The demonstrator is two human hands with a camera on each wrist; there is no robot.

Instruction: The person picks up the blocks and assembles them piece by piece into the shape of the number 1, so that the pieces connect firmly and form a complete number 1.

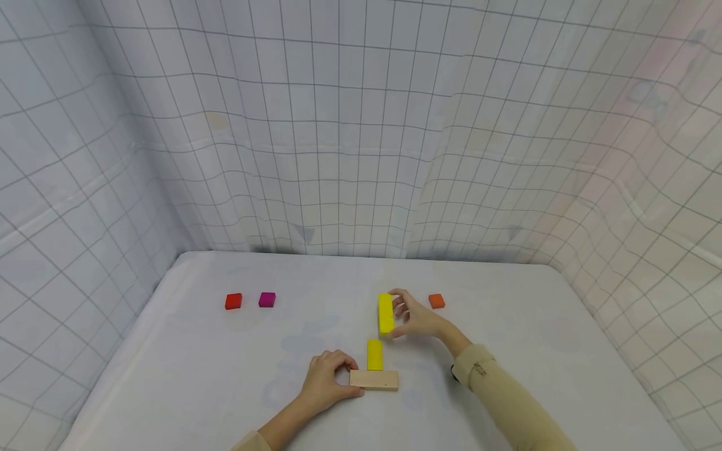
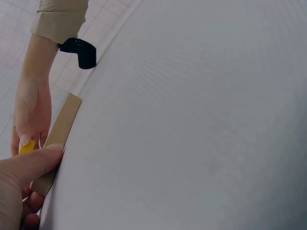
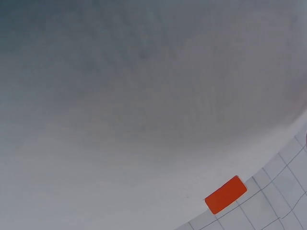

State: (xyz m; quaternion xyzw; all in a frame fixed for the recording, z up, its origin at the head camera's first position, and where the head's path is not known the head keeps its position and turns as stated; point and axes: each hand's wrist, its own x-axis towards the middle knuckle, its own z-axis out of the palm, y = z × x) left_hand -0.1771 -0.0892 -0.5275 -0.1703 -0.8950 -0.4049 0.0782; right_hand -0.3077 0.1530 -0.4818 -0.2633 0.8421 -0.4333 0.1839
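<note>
Head view: one left hand, fingers curved partly open, thumb and forefinger gripping the left end of a plain wooden block; one right hand, fingers spread wide, holding a long yellow block between thumb and fingertips, ahead and to the right of the left fingers. One shorter yellow block lay just beyond the wooden block, between the two sets of fingers; contact with the wood could not be told. One red block and one purple block sat well beyond and leftward of the left fingers; one orange block, near, to the right of the right fingers. All stood on a white-covered bench. Left wrist view: left thumb pressed along the wooden block; right fingers close beyond it, with yellow at their tips; one dark device at the right cuff. Right wrist view: orange block at the bench's edge; finger state could not be told.
</note>
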